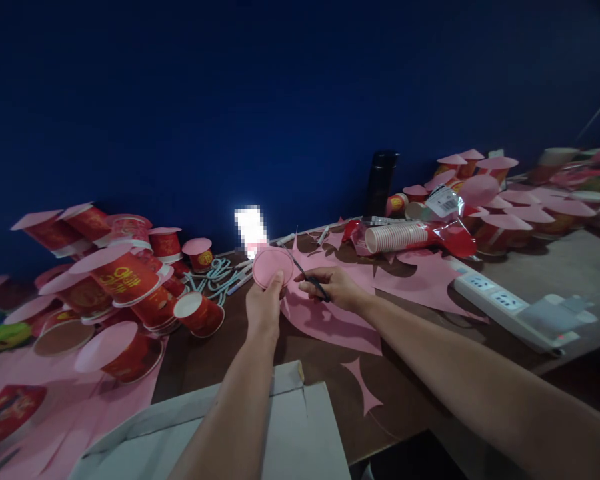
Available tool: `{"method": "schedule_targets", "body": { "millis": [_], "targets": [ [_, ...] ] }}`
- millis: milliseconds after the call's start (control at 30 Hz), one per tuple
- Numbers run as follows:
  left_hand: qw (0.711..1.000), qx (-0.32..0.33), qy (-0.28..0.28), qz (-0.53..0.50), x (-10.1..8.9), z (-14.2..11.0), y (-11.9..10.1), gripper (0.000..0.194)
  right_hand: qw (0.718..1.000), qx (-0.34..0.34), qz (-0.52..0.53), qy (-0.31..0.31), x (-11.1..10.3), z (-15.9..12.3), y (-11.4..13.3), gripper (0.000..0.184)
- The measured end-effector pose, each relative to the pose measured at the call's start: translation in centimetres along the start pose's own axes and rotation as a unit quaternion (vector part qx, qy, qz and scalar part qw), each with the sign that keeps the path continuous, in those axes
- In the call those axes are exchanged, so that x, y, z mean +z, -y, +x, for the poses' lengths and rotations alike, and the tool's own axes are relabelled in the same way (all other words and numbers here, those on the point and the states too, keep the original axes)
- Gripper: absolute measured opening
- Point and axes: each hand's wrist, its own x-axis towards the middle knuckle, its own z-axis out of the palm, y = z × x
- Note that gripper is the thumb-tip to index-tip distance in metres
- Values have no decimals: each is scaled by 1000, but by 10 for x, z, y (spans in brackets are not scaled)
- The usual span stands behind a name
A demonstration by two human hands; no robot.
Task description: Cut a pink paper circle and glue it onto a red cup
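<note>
Between the thumb and fingers of my left hand (266, 303) is a round pink paper disc (273, 265), tilted up toward me. A ring shows just inside its border; whether a cup is behind it I cannot tell. My right hand (336, 287) grips dark-handled scissors (316, 283), whose blades point up and left beside the disc's right edge. Cut pink paper sheets (325, 323) with curved edges lie under both hands. A small pink offcut (363, 387) rests nearer to me on the brown table (330, 420).
Red paper cups (125, 277) topped with pink discs are piled on the left, more at back right. A stack of nested cups (397, 238) lies by a power strip (500, 300). Behind stands a black bottle (381, 181). White cardboard (300, 427) lies in front.
</note>
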Motion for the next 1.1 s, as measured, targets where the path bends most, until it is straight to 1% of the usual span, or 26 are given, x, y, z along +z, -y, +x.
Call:
{"method": "schedule_targets", "body": {
  "millis": [200, 400, 600, 800, 967, 1100],
  "targets": [
    [1000, 2, 5, -3, -1, 1, 3, 40, 1000, -1, 3, 0, -1, 0, -2, 49],
    [1000, -12, 11, -12, -1, 0, -2, 37, 1000, -5, -5, -1, -2, 0, 0, 51],
    [1000, -4, 9, -10, -1, 0, -1, 37, 1000, 9, 2, -10, -1, 0, 3, 51],
    [1000, -1, 4, -14, -1, -1, -4, 36, 1000, 10, -5, -10, -1, 0, 4, 53],
    [1000, 2, -5, 3, -2, 0, -3, 36, 1000, 8, -11, -12, -1, 0, 4, 51],
    [1000, 4, -8, -28, -1, 2, 1, 36, 1000, 9, -10, -13, -1, 0, 3, 50]
  ]
}}
